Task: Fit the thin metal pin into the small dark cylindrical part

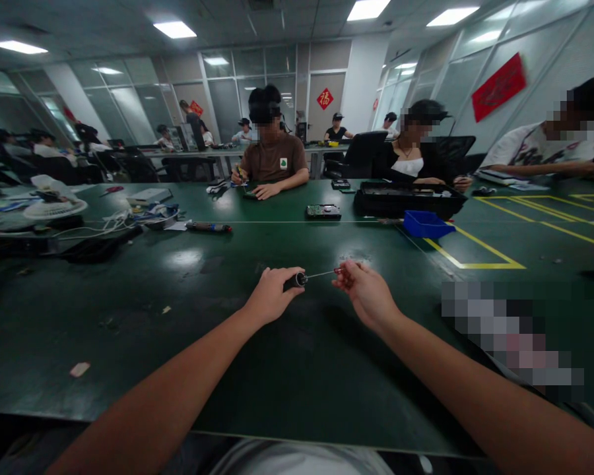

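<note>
Head view: at frame centre we see a dark cylinder gripped by the left hand. Just right of it, the right hand pinches a thin strand reaching to the cylinder's end.

The black cylinder is gripped, its body partly covered; a pale ring borders the exposed end, which faces the right edge of the desk. A thin, pale strand runs straight from this end toward the same edge; wire or rod cannot be determined. A small reddish piece, mostly covered, sits at the strand's far end.
</note>
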### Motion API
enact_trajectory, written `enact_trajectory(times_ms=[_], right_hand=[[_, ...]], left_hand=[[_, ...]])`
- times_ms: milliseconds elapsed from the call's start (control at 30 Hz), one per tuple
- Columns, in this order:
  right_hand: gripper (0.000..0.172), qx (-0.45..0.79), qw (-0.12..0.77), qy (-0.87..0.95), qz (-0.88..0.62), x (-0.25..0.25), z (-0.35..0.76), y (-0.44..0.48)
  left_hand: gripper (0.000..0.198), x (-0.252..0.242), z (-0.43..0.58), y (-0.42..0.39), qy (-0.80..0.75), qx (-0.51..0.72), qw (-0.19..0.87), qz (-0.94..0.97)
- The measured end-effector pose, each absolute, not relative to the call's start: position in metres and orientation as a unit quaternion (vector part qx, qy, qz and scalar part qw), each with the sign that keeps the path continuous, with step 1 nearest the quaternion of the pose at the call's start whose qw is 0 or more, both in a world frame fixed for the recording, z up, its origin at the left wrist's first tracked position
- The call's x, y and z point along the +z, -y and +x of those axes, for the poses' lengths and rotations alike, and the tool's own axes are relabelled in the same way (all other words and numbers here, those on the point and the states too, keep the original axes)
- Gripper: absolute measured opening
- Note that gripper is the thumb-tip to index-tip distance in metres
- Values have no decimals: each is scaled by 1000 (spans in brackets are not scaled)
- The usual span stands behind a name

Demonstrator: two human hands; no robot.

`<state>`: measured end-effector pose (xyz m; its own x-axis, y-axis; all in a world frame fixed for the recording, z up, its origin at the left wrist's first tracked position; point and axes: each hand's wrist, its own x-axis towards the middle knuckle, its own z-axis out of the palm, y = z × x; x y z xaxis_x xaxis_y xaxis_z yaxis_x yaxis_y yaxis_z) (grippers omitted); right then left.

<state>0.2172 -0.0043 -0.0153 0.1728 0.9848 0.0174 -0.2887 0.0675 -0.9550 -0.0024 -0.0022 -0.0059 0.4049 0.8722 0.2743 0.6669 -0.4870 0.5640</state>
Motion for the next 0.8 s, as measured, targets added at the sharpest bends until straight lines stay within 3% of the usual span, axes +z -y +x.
enact_trajectory(times_ms=[300, 500, 800], right_hand=[[28, 430, 605, 434, -511, -11, 218, 8], [29, 404, 634, 456, -476, -3, 217, 12], [27, 471, 643, 405, -448, 6, 220, 13]], left_hand=[[36, -9, -2, 2, -462, 288, 202, 814], [32, -8, -2, 1, -460, 332, 219, 794], [40, -3, 1, 0, -469, 285, 240, 801]])
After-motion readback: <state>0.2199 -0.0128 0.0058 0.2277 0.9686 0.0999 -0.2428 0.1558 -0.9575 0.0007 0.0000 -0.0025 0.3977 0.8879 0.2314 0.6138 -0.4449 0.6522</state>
